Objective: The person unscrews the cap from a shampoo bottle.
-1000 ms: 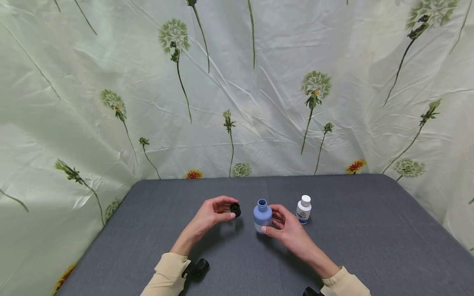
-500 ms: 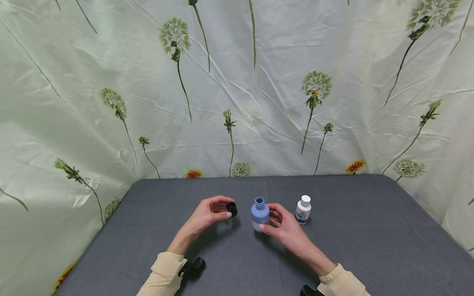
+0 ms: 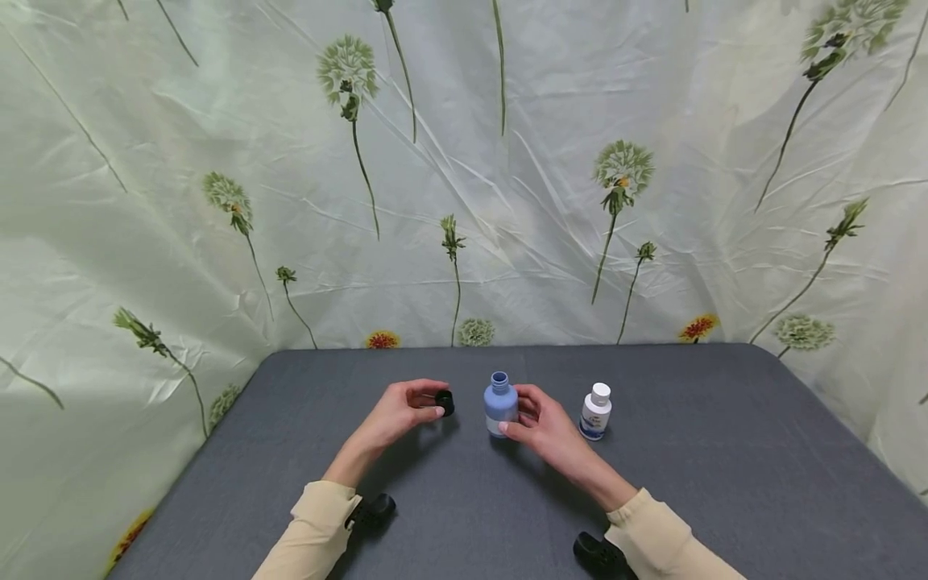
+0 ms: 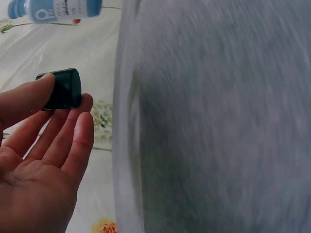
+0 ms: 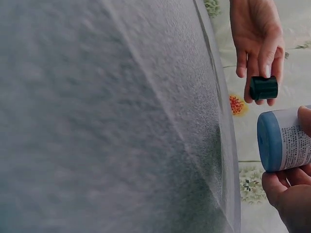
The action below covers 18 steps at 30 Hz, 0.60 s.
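Note:
My left hand [image 3: 401,409] pinches a dark green-black screw cap [image 3: 445,402] between thumb and fingers; the left wrist view shows the cap [image 4: 64,89] from its side. To its right, a blue bottle [image 3: 500,407] with a pale label stands upright in the grip of my right hand [image 3: 542,427]. The bottle's threaded neck is bare and its mouth faces up. Its base [image 5: 268,141] shows in the right wrist view, with thumb and fingers around the labelled side. A gap separates cap and bottle.
A small white bottle [image 3: 596,412] with a white cap and blue-marked label stands on the grey table [image 3: 689,451], right of my right hand. Behind the table hangs a pale curtain [image 3: 536,201] printed with flowers. A black wrist device [image 3: 373,511] sits by the left sleeve.
Both hands have shifted a little left and toward the far side of the table, carrying the cap and the blue bottle along. The white bottle has stayed in place.

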Each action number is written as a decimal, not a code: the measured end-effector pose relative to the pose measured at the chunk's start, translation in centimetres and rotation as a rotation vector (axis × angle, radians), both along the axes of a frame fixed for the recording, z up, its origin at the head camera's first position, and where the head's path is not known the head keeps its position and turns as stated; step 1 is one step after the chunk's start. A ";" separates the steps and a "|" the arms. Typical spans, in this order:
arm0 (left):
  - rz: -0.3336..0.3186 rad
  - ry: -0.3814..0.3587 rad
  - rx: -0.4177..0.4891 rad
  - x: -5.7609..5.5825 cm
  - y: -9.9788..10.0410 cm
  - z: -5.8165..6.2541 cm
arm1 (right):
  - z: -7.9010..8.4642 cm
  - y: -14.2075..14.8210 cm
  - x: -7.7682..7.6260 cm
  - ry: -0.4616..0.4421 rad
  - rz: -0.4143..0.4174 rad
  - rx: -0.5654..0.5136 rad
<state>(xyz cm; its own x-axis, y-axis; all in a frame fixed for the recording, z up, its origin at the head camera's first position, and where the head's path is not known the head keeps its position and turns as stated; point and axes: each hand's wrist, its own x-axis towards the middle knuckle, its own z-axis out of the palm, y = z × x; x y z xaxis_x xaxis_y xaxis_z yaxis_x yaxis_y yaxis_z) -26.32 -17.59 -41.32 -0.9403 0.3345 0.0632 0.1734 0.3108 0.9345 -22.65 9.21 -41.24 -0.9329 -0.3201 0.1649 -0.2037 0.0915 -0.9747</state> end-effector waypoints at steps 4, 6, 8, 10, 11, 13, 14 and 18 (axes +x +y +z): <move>0.013 -0.006 -0.035 -0.5 -0.4 -0.2 | 0.1 -0.4 -0.7 -0.001 0.001 0.009; 0.010 -0.012 -0.039 -0.7 -0.7 -0.3 | 0.0 -0.7 -1.0 -0.005 0.002 0.010; 0.006 -0.021 -0.042 -0.9 -0.8 -0.3 | 0.0 -0.9 -1.3 -0.005 -0.005 0.015; -0.009 -0.025 -0.048 -1.0 -0.9 -0.3 | -0.1 -1.2 -1.5 -0.007 -0.018 0.013; -0.019 -0.028 -0.050 -1.1 -1.0 -0.3 | -0.2 -1.2 -1.7 -0.012 -0.027 0.012; -0.028 -0.033 -0.059 -1.3 -1.1 -0.3 | -0.3 -1.4 -2.0 -0.018 -0.048 0.011; -0.031 -0.033 -0.064 -1.5 -1.1 -0.2 | -0.3 -1.5 -2.2 -0.022 -0.058 0.009; -0.017 -0.029 -0.082 -1.9 -1.5 -0.1 | -0.5 -1.9 -2.7 -0.031 -0.077 0.004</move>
<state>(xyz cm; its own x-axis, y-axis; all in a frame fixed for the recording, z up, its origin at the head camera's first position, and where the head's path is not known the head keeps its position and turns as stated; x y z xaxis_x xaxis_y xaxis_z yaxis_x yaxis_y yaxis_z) -28.26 -19.06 -41.42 -0.9353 0.3537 0.0079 0.1527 0.3832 0.9109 -25.37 7.26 -41.73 -0.9593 -0.2482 0.1348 -0.1661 0.1098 -0.9800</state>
